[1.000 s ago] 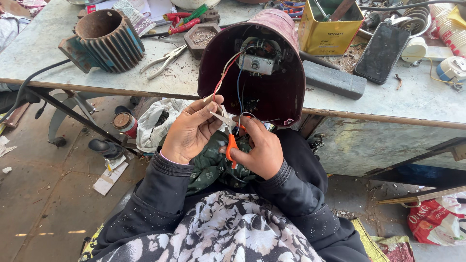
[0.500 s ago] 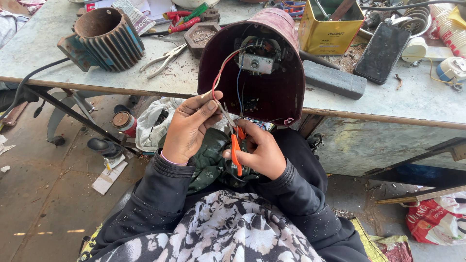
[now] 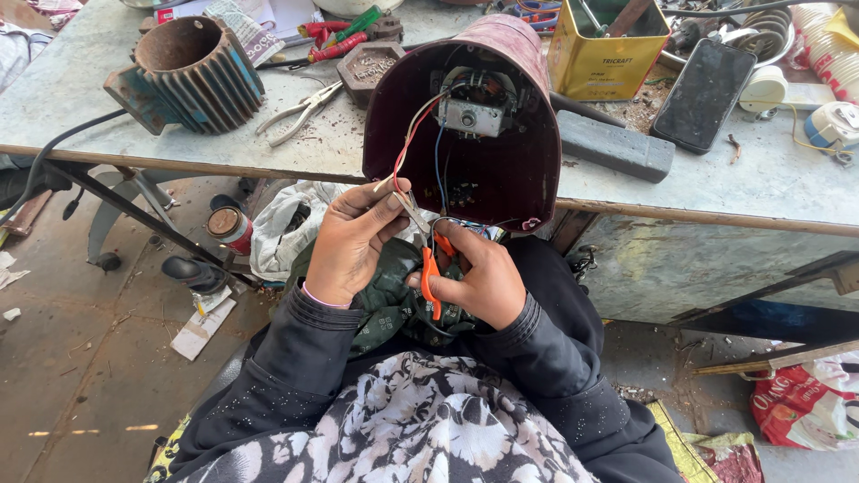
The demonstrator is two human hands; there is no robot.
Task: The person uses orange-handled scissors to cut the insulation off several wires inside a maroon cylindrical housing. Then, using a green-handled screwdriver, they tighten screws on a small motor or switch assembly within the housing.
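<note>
left hand (image 3: 353,241) pinches wires (image 3: 404,156) | right hand (image 3: 474,282) grips cutters (image 3: 429,268) | risk: blade nicks strands if squeezed hard

My bench (image 3: 107,125) is a grey, stained slab running across the far side. At its left stands a ribbed blue motor casing (image 3: 183,73). Just right of it lie pliers (image 3: 300,109) and a dark hexagonal block (image 3: 368,64), with red and green tools (image 3: 340,31) farther back. The maroon housing (image 3: 474,134) sits at the near edge in the middle, open towards me. To its right lies a grey bar (image 3: 616,145), behind it a yellow tin (image 3: 601,54). A black phone (image 3: 704,94) lies farther right, then a stack of cups (image 3: 819,45) and a tape roll (image 3: 830,125). Grit is scattered around the tin.
</note>
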